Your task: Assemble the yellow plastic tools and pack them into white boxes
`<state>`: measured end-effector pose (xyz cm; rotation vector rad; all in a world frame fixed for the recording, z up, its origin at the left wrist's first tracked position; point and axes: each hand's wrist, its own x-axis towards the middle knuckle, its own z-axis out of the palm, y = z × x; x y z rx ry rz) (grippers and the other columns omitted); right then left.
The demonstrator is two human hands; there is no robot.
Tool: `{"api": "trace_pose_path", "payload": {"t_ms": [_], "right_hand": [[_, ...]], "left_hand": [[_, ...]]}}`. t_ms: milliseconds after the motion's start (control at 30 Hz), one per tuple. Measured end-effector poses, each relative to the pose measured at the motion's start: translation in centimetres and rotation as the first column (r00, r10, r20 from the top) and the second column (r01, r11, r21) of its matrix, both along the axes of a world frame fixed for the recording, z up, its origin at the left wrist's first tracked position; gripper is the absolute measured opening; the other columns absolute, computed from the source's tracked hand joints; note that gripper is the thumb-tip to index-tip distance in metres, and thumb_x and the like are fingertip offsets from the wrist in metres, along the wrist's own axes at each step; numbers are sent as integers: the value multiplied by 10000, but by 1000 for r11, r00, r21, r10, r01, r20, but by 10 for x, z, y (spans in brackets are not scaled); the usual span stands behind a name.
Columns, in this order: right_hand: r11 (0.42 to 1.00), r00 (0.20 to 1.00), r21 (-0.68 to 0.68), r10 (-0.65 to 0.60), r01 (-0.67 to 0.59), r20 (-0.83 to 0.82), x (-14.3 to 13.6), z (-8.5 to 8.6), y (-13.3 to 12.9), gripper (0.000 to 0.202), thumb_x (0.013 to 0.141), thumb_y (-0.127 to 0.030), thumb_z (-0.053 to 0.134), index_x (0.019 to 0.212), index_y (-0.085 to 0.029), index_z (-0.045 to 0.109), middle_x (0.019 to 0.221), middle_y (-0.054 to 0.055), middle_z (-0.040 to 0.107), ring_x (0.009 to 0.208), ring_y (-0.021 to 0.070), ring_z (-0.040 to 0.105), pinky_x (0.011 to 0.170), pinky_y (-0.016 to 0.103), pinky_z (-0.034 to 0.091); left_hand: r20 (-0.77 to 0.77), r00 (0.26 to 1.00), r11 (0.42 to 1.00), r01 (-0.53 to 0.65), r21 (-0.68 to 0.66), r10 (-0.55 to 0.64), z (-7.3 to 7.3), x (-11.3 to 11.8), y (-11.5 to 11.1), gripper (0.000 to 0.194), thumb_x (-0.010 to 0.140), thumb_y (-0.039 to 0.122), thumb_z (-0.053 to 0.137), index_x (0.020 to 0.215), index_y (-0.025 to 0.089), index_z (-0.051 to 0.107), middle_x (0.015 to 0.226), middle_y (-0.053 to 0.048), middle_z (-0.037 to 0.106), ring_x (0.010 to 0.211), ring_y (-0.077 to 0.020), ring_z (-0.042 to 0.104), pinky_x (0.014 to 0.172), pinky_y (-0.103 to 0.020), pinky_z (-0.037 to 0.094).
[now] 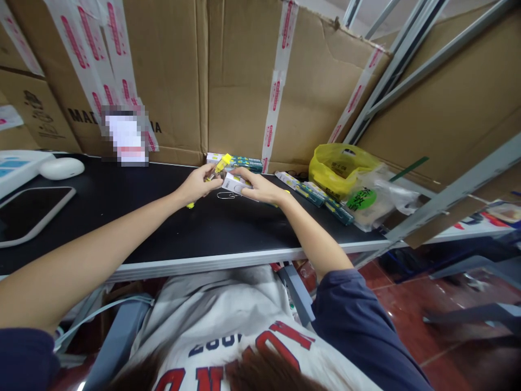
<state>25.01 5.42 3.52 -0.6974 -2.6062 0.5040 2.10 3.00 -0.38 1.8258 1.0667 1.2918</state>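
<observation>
My left hand (199,183) is closed around a slim tool with a bright yellow end (223,162); what kind of tool it is I cannot make out. A second bit of yellow shows below the palm. My right hand (258,186) grips a narrow white box (234,183), its fingers over the top and the thumb along the near side. The box's end points at the yellow tool, close to it; whether they touch is unclear. Beneath the hands a thin white wire-like loop (228,195) lies on the black tabletop (163,233). Another yellow piece peeks out behind my right wrist.
Teal-and-white boxes (248,162) are stacked behind my hands, with more boxes (313,194) to the right. A yellow plastic bag (334,168) and a clear bag (368,201) stand beside a metal post. At left are a tablet-like device (35,212) and a white mouse (62,168).
</observation>
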Motion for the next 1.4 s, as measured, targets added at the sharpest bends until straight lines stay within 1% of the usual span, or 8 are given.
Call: {"api": "trace_pose_path", "payload": {"t_ms": [167, 300, 433, 633, 867, 1000, 1133, 1400], "right_hand": [[998, 999, 43, -39, 41, -29, -4, -3, -1, 524, 896, -481, 582, 1301, -170, 466, 1140, 91, 641, 880, 202, 594, 794, 321, 461], [976, 979, 82, -204, 203, 4, -14, -6, -10, 620, 845, -609, 620, 1266, -176, 478, 1068, 91, 673, 841, 216, 621, 742, 314, 443], [943, 951, 142, -307, 300, 29, -20, -6, -16, 592, 851, -590, 628, 1257, -179, 501, 1083, 105, 693, 873, 234, 645, 732, 303, 425], [931, 941, 214, -322, 296, 100, -22, -4, -17, 458, 875, -544, 609, 1130, -166, 567, 1050, 94, 711, 845, 219, 647, 675, 263, 376], [858, 898, 400, -411, 323, 156, -14, 2, -14, 387, 871, -501, 621, 1074, -171, 622, 972, 84, 722, 798, 201, 631, 626, 251, 321], [822, 882, 460, -445, 335, 154, -6, 8, -13, 346, 866, -497, 635, 1056, -210, 670, 972, 58, 738, 829, 205, 644, 634, 249, 324], [786, 863, 509, -482, 350, 151, -5, 11, -16, 334, 863, -474, 639, 1080, -223, 680, 1016, 60, 744, 859, 219, 662, 654, 258, 353], [783, 908, 559, -400, 271, 120, -1, 9, -11, 302, 880, -402, 648, 1109, -207, 673, 1090, 74, 718, 968, 225, 652, 695, 260, 381]], "left_hand": [[-72, 997, 1000, 0, 19, 2, 7, 1, -6, 415, 683, 416, 737, 972, 149, 602, 605, 63, 479, 466, -63, 387, 450, -207, 317], [-126, 991, 996, -34, 82, 44, 8, 2, -7, 425, 663, 430, 759, 952, 138, 649, 608, 52, 507, 527, -82, 419, 504, -215, 341], [-180, 983, 999, -24, 46, 32, 5, 1, -6, 414, 676, 456, 749, 930, 139, 667, 555, 56, 483, 506, -91, 417, 498, -227, 339], [-231, 973, 1000, -11, 3, 11, 6, 1, -9, 450, 731, 506, 695, 984, 135, 664, 552, 57, 464, 486, -92, 395, 489, -231, 318], [-385, 891, 947, -130, 293, 241, 13, -10, -5, 393, 781, 507, 580, 899, 139, 650, 749, -11, 597, 674, -144, 488, 635, -264, 366], [-598, 771, 926, 26, 376, 221, 15, -18, -1, 310, 830, 449, 504, 836, 163, 623, 766, -36, 614, 690, -174, 528, 645, -280, 364], [-717, 680, 948, 104, 302, 154, 17, -20, 0, 339, 872, 460, 437, 803, 180, 615, 744, -51, 629, 671, -193, 557, 620, -283, 364], [-704, 710, 994, 96, 43, -38, 20, -19, -7, 456, 924, 544, 367, 1005, 191, 645, 685, -16, 621, 540, -163, 566, 563, -261, 399]]}}
